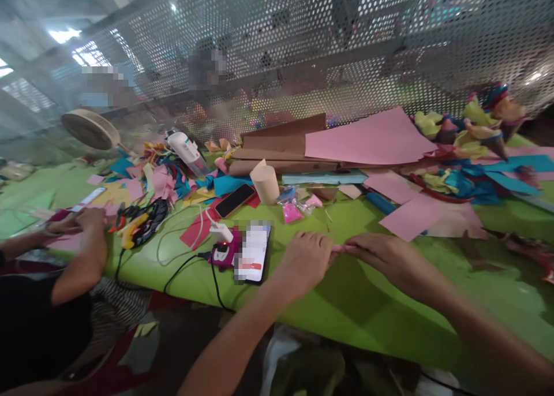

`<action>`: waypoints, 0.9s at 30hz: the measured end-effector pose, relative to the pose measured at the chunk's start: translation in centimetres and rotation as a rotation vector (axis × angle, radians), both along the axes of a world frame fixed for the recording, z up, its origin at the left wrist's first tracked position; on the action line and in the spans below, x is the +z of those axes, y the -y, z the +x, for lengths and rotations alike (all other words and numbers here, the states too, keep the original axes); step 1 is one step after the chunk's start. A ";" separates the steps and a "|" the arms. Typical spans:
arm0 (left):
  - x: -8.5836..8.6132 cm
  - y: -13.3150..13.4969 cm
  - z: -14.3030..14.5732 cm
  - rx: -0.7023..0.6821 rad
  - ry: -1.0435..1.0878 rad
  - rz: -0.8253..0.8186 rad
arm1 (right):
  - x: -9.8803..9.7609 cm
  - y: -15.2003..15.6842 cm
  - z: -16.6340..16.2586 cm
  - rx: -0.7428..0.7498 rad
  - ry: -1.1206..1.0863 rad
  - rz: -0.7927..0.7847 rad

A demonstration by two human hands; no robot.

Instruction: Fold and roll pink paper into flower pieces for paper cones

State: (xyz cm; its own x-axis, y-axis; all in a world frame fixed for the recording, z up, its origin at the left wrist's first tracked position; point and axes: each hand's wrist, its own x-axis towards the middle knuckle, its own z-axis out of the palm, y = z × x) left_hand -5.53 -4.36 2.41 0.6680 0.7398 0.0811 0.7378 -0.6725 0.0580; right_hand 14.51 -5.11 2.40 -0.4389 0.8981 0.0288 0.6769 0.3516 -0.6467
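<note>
My left hand (pixel 306 260) is closed, its fingers wrapped round one end of a narrow pink paper strip (pixel 341 248). From the other side, my right hand (pixel 383 256) pinches the strip's opposite end. Only a short length shows between the two hands, and it looks rolled or twisted. Both hands are low over the green tabletop (pixel 359 309), near its front edge. Left of my left hand lies a lit phone (pixel 254 251). Beyond the hands are small plastic packets, one holding something bright pink (pixel 292 212), and a roll of cream paper (pixel 265 183).
A co-worker's hands (pixel 89 220) are at the left. An orange glue gun (pixel 133 231) and a pink power strip (pixel 225 251) trail cables. A dark phone (pixel 235 201), a white bottle (pixel 186 150), paper scraps (pixel 162 182) and pink sheets (pixel 413 217) lie around. Behind stands perforated metal (pixel 303 49).
</note>
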 end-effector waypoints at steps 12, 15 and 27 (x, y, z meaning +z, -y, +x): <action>-1.0 -0.5 1.3 -0.051 0.031 0.029 | 0.0 -0.8 1.8 0.006 -0.077 -0.168; -1.2 -0.4 1.3 -0.063 0.015 0.068 | -0.1 -1.1 1.9 -0.014 -0.046 -0.131; -0.2 -0.8 1.9 -0.009 0.272 -0.229 | -1.5 -0.5 2.2 -0.026 0.097 -0.001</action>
State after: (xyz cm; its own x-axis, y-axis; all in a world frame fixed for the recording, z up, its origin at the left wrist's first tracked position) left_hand -3.64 -3.57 2.20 0.6513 0.7535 0.0897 0.6688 -0.6259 0.4011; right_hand 16.69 -4.56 0.90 -0.4163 0.9091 -0.0141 0.7454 0.3323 -0.5778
